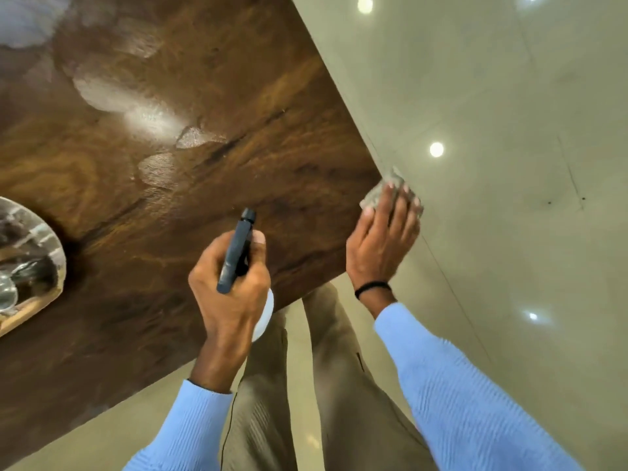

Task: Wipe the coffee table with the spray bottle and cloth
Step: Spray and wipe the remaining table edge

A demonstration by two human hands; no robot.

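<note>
- The right hand (380,246) lies flat with straight fingers and presses the cloth (371,198) at the tabletop's (238,96) right edge, near its nearest corner.
- The left hand (231,287) is wrapped round the spray bottle (236,253), with the nozzle aimed across the tabletop.
- Wet patches (136,107) gleam toward the tabletop's far side. The cloth should probably go there next, in overlapping strokes under even pressure.
- A shiny tray (30,260) sits at the tabletop's left edge and is best skirted.

Round silvery tray (56,243) at left edge, glossy pale floor tiles (509,205), round light reflections (436,149)
</note>
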